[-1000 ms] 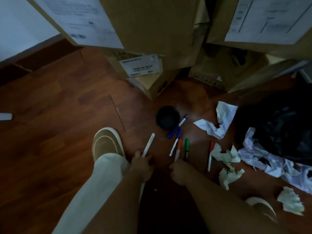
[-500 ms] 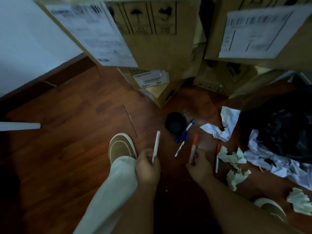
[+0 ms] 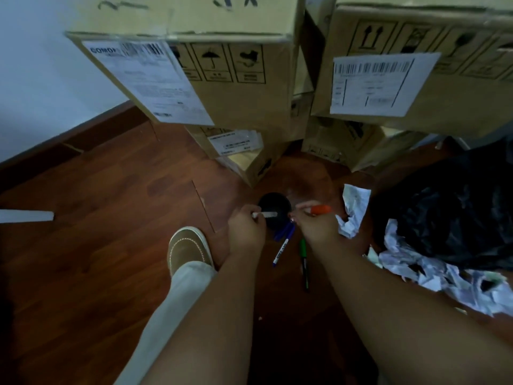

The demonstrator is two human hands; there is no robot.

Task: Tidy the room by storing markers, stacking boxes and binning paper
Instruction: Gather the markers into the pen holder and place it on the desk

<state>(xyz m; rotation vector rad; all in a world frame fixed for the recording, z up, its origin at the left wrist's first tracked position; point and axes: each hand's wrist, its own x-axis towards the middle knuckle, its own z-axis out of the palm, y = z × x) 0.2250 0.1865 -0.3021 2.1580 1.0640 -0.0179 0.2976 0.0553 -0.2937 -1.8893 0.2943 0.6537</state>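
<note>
A black round cup stands on the wooden floor. My left hand pinches a white marker and holds it level over the cup's mouth. My right hand grips an orange-capped marker just right of the cup. On the floor between my forearms lie blue markers, a white marker with a blue tip and a green marker. Crumpled white paper lies to the right, beside a black bin bag.
Stacked cardboard boxes with shipping labels stand behind the cup, more boxes at the back right. My brown shoe rests left of my left hand. More crumpled paper is heaped at the bag's front. A white wall is at the left.
Both hands lifted their markers off the floor and carried them forward to the black cup. The view has moved closer to the boxes.
</note>
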